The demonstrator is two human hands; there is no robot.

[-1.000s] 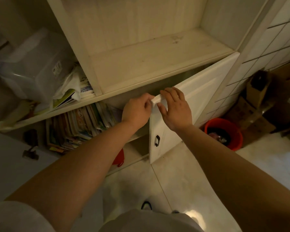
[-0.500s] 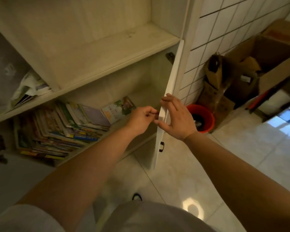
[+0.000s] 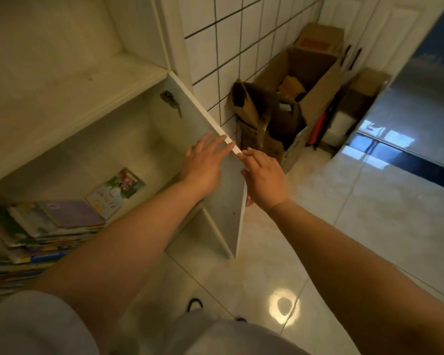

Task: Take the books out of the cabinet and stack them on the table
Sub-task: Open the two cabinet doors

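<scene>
A pile of colourful books (image 3: 49, 226) lies flat in the lower cabinet compartment at the left, with one thin picture book (image 3: 116, 190) leaning at its right end. The white cabinet door (image 3: 226, 203) is swung wide open towards the tiled wall. My left hand (image 3: 205, 162) presses flat on the door's inner face, fingers straight. My right hand (image 3: 264, 178) touches the door's top outer corner from the other side, fingers loosely bent. Neither hand touches a book. No table is in view.
Open cardboard boxes (image 3: 300, 98) stand against the tiled wall (image 3: 231, 47) just beyond the door. A red bucket (image 3: 249, 201) peeks out behind the door's edge. A glossy tiled floor (image 3: 344, 226) runs right to a glass sliding door (image 3: 420, 111). A shelf (image 3: 75, 80) sits above the books.
The door has swung further open to the right. My left hand went from gripping its edge to lying flat on its inner face. My view turned right.
</scene>
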